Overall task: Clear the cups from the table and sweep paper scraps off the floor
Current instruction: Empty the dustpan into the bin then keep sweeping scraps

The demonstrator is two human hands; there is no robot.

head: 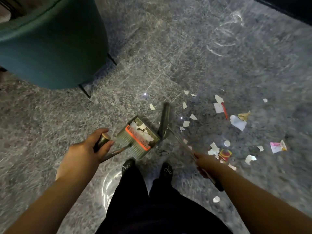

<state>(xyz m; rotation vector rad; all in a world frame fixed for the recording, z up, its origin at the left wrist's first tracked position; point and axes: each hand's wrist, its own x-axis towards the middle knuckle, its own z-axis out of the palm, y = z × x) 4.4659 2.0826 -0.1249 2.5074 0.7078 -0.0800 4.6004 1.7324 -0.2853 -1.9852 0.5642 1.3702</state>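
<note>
Dustpan (138, 137) handle gripped by left hand (92, 146), broom (164, 120) shaft apparently clasped by blurred right hand (205, 162), paper scraps (236, 122) scattered right

left hand (91, 146): fingers curled round a dark rod-shaped handle, thumb on top, bare forearm reaching forward from lower left | right hand (205, 162): gripping a thin metallic pole, bare forearm angled in from lower right | legs: dark trousers, black shoes (128, 166) apart

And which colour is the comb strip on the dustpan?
Orange comb strip on the dustpan, head view.
</note>
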